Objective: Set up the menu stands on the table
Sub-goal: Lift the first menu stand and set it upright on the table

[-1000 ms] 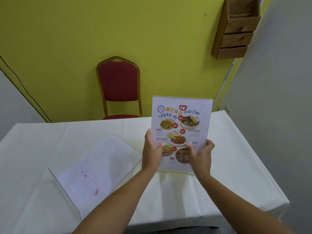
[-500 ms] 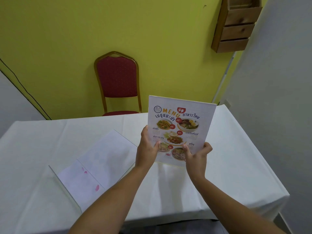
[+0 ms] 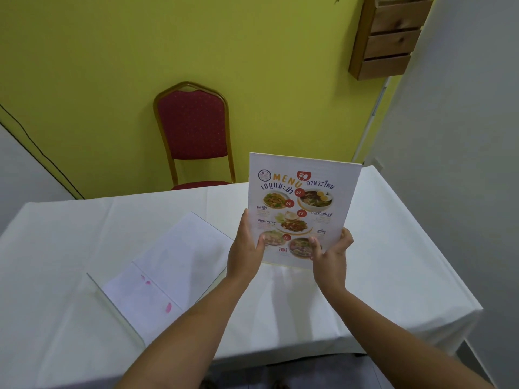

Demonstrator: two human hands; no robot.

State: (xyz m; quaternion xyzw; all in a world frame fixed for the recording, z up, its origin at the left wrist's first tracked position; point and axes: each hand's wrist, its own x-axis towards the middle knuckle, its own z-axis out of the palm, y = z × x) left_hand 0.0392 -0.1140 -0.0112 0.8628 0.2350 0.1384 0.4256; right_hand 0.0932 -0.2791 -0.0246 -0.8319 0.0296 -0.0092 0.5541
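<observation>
Two hands, left and right, pinching the printed menu stand by its lower edge, now tilted further and carried farther over the white-clothed table, not yet set down, second acrylic stand lying flat to the left.

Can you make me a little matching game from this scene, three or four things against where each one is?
Things:
1. printed menu stand
2. second clear stand
3. red chair
4. wooden rack

Places:
A. hung on the yellow wall, upper right
B. lying flat on the white tablecloth
C. held up by the left hand and right hand
D. behind the table, against the wall

Pairs: 1-C, 2-B, 3-D, 4-A
</observation>
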